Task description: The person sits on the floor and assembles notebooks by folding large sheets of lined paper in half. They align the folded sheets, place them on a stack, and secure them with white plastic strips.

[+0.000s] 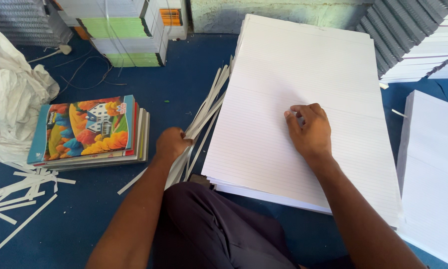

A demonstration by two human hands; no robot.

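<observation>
A deep blue carpeted floor [194, 65] fills the workspace, lit by bright daylight from the upper right. A rough, pale green plastered wall [283, 12] runs along the far edge. Tied bundles of green-edged and white-edged books [124, 30] stand against it at left, and slanting rows of grey-spined booklets [413, 35] at right. A crumpled heap of white paper [10, 99] lies at far left, with thin white offcut strips [20, 192] scattered nearby.

Notebooks [87, 130] lie left of ruled paper stack [303, 89].
</observation>
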